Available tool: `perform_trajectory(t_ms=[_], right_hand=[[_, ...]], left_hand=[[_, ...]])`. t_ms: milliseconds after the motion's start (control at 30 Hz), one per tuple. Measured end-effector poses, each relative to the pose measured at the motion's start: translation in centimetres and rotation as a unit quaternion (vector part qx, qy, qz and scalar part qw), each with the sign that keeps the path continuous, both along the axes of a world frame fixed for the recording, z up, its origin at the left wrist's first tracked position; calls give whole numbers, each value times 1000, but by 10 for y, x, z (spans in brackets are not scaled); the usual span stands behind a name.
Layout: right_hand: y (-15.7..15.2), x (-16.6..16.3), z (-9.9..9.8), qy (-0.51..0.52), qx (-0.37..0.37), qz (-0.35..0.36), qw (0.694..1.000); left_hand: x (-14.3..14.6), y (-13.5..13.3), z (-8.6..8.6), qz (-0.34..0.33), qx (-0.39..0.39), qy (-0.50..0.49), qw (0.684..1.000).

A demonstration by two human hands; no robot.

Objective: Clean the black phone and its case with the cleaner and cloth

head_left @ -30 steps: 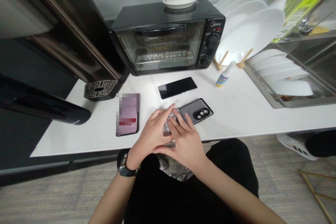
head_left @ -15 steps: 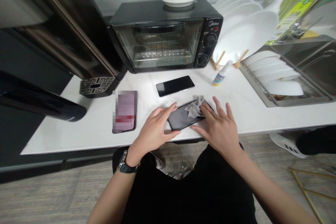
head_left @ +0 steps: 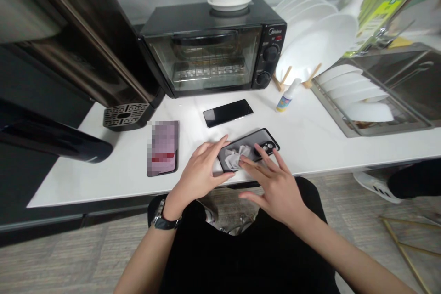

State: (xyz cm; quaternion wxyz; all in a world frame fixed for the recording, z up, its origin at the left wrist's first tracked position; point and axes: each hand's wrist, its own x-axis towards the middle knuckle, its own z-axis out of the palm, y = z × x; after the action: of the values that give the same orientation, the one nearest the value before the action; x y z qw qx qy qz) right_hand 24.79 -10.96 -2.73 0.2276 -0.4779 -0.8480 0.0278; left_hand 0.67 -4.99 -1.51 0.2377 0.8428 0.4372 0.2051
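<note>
Cased phone [head_left: 257, 139] near second phone [head_left: 228, 112], spray bottle [head_left: 286, 97]

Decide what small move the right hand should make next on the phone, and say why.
Probably slide the right hand with the grey cloth toward the camera lenses: the cloth sits bunched on the left half of the phone, the lens end lies uncovered, and the left hand braces its near left end.

Left hand [head_left: 201, 172]: palm down, fingers loosely curved forward, thumb out to right, not clenched. Right hand [head_left: 275, 186]: palm down, fingers spread, index and middle tips stretched forward-left, just beside left thumb. Left forearm [head_left: 144, 257] and right forearm [head_left: 344, 257] bare, converging from lower edge.
</note>
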Motion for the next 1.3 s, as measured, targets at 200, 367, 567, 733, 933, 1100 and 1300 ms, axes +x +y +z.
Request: perform_trajectory(t_ms=[200,367,567,733,933,1100,1300], right_hand=[[20,45,0,-69,51,-121,989],[31,-24,-6,-27,47,-119,991],[18,-85,-6,34,18,8,999],[6,-19,4,-20,9,15,1000],[14,44,4,-95,49,-108,988],[23,-1,-5,-68,80,-137,985],[16,-80,-12,51,50,8,997]], left_hand=[[4,0,1,-3,4,0,1000],[3,5,0,-8,2,1,1000],[-2,5,-1,24,-19,-18,999],[-1,-1,1,15,-12,-17,1000],[4,-3,1,5,5,-5,1000],[5,1,1,10,2,-7,1000],[0,3,3,11,-31,-22,999]])
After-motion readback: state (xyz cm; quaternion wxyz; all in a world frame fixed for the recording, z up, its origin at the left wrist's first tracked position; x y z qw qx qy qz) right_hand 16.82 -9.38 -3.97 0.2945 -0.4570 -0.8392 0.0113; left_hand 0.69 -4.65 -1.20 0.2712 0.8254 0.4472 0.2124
